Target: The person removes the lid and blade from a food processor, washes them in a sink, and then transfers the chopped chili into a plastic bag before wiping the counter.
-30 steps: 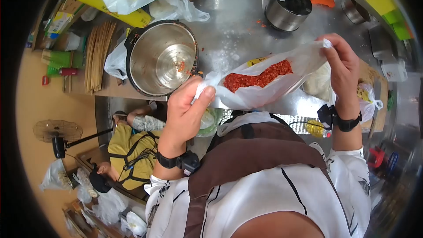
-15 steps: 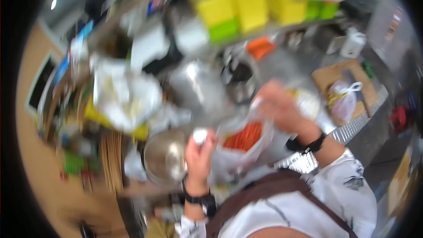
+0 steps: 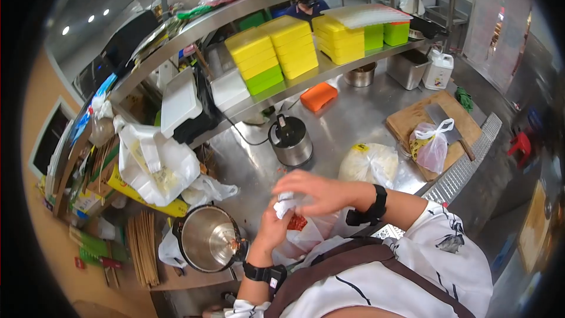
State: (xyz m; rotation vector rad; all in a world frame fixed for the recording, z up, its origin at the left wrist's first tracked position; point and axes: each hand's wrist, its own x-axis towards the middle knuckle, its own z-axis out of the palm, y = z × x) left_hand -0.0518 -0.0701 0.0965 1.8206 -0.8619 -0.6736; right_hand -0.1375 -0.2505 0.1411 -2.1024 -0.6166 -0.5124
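A translucent white plastic bag (image 3: 312,232) with red, finely cut food (image 3: 298,222) inside sits right in front of me. My left hand (image 3: 271,227) is closed on the bag's bunched-up top (image 3: 285,205). My right hand (image 3: 321,193) arches over from the right, its fingers and thumb curled around that same bunched plastic; the fingertips are slightly blurred. Part of the bag is hidden behind my hands and apron. Left of my left hand stands a deep steel pot (image 3: 209,237) with some residue on its inner wall.
A steel appliance with a black lid (image 3: 291,141) stands ahead on the metal counter, its cord trailing left. A filled plastic bag (image 3: 369,164) lies right. A cleaver (image 3: 442,122) and tied bag (image 3: 434,147) rest on a cutting board (image 3: 412,115). Yellow boxes (image 3: 294,47) line the shelf.
Before, my hands were apart, with the bag's mouth spread and the orange-red food showing widely. My right hand has moved left to meet my left hand, and the bag's top is now bunched.
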